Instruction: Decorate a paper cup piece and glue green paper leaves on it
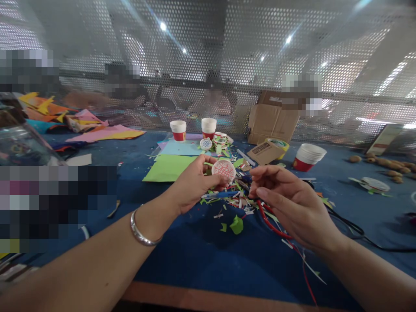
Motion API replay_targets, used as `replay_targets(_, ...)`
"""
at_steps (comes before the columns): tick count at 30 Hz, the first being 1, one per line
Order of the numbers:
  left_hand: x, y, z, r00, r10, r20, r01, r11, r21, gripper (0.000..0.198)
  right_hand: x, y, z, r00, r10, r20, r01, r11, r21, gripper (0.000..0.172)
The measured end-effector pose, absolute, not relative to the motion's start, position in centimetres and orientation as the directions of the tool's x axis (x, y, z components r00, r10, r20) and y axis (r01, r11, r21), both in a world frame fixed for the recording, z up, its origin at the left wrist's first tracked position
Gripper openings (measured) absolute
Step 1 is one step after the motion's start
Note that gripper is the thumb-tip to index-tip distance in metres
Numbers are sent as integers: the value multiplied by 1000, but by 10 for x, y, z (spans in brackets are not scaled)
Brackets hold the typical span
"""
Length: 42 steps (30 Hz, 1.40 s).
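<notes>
My left hand [204,175] pinches a round white paper-cup bottom [223,171] with red crisscross lines drawn on its face, tilted toward me. To its right, my right hand [286,197] hovers over the table, fingers loosely curled and thumb apart, with nothing visible between them. Under the hands lie green and white paper scraps [236,224] and a blue pen [221,195]. A curved red handle [271,225] shows beneath my right hand, most of it hidden. Behind my left hand is a sheet of green paper [169,168].
Stacked paper cups [178,130] stand at the back, with another stack [310,157] at right. Small cup-bottom turtles [373,184] lie about. A cardboard box [273,119] leans against the perforated metal screen [195,65]. Coloured paper [110,132] is at left; a black cable [351,225] runs right.
</notes>
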<state>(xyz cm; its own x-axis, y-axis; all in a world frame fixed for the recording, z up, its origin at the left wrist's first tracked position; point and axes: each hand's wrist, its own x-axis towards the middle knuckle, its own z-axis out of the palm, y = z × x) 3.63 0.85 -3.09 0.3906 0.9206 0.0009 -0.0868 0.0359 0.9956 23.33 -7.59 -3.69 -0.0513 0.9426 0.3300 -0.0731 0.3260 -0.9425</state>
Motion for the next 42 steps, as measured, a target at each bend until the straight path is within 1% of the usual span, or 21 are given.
replay_targets(4,36,9,-30,382,924,20,-95,18,995,43,233,-76,-38,-34,935,354,15,354,-935,21)
replay_targets(6,36,9,-30,374,927,35,-113,8,994,43,233,-76,-37,-40,927,372,90,374,-923,20)
replay_targets(8,36,10,-30,353,934,50,-140,0,990,43,234,-77,-35,-70,922,381,199,387,-900,17)
replay_targets(12,36,12,-28,290,956,53,-202,7,979,40,234,-77,-35,-169,907,386,461,419,-782,19)
replay_targets(15,36,13,-26,273,962,6,-224,58,973,39,235,-77,-38,-274,892,359,560,452,-695,22)
replay_targets(19,36,14,-25,261,965,-23,-239,87,967,40,235,-75,-42,-456,845,280,614,526,-589,23)
replay_targets(22,37,15,-26,249,968,-4,-245,67,967,41,235,-75,-43,-529,814,240,641,569,-516,19)
replay_targets(29,36,15,-27,261,965,25,-257,44,965,40,235,-77,-41,-548,808,215,648,573,-502,7)
replay_targets(34,37,13,-26,311,950,-28,-241,107,965,36,233,-75,-45,-587,788,187,660,600,-452,8)
replay_targets(38,38,14,-27,352,935,-32,-245,125,961,34,233,-73,-46,-607,768,205,658,630,-412,9)
replay_targets(42,38,14,-29,343,939,-34,-252,127,959,35,231,-74,-44,-614,761,210,646,638,-420,10)
